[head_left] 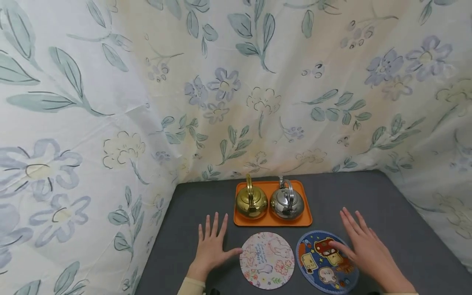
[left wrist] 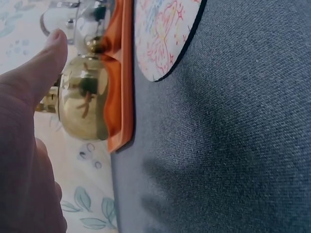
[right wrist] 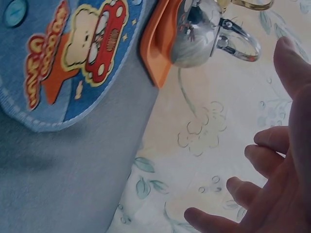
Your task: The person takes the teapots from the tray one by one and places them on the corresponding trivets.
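Left hand: the left hand (head_left: pixel 212 248) is released, fingers straight and fanned, raised above the surface; its thumb tip meets the rim of the pale mat in view, contact unclear.
Right hand: the right hand (head_left: pixel 368 248) is likewise released, fingers extended, thumb stretched over the blue mat, lifted from the table.
Pale mat: the round pale mat (head_left: pixel 267 261), printed with pink and red line drawings, lies flat just beyond the left thumb, between the hands.
Blue mat: the round blue mat (head_left: pixel 326 262), bearing cartoon figures and a red car, lies partly beneath the right thumb.
Table: the dark grey tabletop (head_left: pixel 343 192) has a woven texture and spreads under all the fingers.
Tray: an orange tray (head_left: pixel 273 223) sits ahead of both thumbs.
Kettles: on it, a gold kettle (head_left: pixel 252 203) stands nearer the left fingers, a silver kettle (head_left: pixel 287 204) nearer the right; both handles are raised.
Cloth: wrinkled pale fabric (head_left: pixel 236 53) with leaves and bluish flowers rises beyond the fingertips and along both sides.
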{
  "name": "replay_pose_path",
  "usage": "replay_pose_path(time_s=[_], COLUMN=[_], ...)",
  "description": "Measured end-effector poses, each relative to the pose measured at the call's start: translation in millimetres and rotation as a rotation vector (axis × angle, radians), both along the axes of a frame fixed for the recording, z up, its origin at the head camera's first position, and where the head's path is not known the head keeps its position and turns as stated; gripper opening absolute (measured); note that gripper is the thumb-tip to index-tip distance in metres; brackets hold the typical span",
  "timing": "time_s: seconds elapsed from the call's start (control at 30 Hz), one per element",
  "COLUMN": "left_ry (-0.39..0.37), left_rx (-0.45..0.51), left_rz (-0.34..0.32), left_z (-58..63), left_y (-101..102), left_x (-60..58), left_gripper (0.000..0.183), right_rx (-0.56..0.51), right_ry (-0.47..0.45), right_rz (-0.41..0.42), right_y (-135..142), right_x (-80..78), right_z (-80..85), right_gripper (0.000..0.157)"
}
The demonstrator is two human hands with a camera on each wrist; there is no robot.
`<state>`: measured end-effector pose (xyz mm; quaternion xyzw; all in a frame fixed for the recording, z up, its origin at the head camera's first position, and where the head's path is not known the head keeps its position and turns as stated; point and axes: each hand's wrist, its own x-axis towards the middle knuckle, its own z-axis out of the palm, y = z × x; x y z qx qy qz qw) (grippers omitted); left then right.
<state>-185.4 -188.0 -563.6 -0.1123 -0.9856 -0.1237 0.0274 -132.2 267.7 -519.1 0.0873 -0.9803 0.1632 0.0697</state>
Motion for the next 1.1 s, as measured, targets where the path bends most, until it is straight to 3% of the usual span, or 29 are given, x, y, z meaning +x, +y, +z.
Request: replay_pose_path(time_s=[0.4,0.6,0.83,1.1], left_ry=[-0.033,-0.052,-0.059,-0.068], left_rx=[0.005,-0.011,0.013,-0.004], left_rz=[-0.015,-0.006,0.041,0.006], left_z=[7.5,9.9,-2.9,-18.4], left_y=[11,13,6,15], left_x=[-15.7,-19.2,-25.8,-45.1], left_gripper=[0.116,0.111,0.111,0.112], right_rx=[-0.214,-0.225,-0.206,-0.221], right_ry=[-0.058,-0.058,-0.029,0.086], right_rz=[0.048,0.063,0.124,0.178], right_y=[-20,-35,-58,-80], right_x=[-10.2,-13.1,-28.3,-34.9], right_z=[11.6,19.9,22.6,28.7], right_gripper=[0.109,0.106,0.105,0.099])
